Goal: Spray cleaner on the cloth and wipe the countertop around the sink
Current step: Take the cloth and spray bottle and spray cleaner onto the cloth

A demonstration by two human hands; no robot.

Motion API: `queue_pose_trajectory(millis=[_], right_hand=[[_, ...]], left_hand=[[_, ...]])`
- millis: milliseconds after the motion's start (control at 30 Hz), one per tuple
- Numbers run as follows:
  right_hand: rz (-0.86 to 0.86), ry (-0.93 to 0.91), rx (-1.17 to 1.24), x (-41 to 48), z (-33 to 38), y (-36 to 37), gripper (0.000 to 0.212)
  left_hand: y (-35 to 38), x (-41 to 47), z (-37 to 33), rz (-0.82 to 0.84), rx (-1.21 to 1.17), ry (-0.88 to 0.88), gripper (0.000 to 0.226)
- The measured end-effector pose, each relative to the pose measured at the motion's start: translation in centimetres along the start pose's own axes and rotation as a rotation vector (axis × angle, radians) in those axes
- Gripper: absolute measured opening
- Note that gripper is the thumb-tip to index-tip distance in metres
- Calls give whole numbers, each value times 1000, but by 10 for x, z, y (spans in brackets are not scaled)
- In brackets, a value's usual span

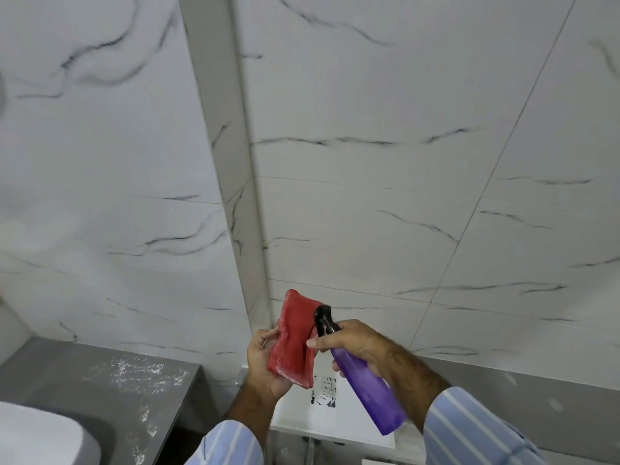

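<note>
While both hands are up in front of the wall: they hold two things.
Left hand [265,359]: fingers wrapped around the folded red cloth [292,338].
Right hand [352,344]: fingers gripping the purple spray bottle [367,387], black nozzle [322,317] touching the cloth.
Tabletop [100,380]: gray, low left, with white specks.
Sink [40,437]: white, bottom left corner.

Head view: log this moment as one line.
stage: spraying | left hand: holds red cloth | right hand: purple spray bottle, nozzle at cloth | countertop: not yet wiped
</note>
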State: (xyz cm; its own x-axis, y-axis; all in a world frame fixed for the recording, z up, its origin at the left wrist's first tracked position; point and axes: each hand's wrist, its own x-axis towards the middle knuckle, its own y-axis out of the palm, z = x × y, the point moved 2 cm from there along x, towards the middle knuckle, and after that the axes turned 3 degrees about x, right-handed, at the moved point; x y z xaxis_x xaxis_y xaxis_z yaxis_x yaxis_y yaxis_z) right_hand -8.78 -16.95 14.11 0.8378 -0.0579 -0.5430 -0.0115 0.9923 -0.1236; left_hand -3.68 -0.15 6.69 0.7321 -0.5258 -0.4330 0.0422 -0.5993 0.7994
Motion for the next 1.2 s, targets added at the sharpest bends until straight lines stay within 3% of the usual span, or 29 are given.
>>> queue_pose_trajectory(millis=[200,400,567,733,1000,1067,1167,1200], right_hand=[[-94,-124,46,13,-8,4,41],[-324,-207,96,46,-26,-3,13],[-388,-262,62,83,-59,4,15],[-412,-217,128,109,-95,4,15],[-423,-145,209,133,-127,1,19],[-415,-143,237,136,-128,-2,36],[-398,-125,149,135,-128,-9,110],[-439,-117,131,132,-128,-13,126]], left_hand=[[-8,-2,-1,29,-39,-14,58],[-25,-1,-4,47,-69,-3,69],[-46,5,-9,15,-74,-31,64],[-65,12,-8,-22,-39,-42,51],[-85,9,0,-50,-40,-66,53],[-86,7,1,-64,-27,-60,53],[-87,1,0,-93,-24,-63,54],[-86,-2,-2,-101,-31,-58,53]])
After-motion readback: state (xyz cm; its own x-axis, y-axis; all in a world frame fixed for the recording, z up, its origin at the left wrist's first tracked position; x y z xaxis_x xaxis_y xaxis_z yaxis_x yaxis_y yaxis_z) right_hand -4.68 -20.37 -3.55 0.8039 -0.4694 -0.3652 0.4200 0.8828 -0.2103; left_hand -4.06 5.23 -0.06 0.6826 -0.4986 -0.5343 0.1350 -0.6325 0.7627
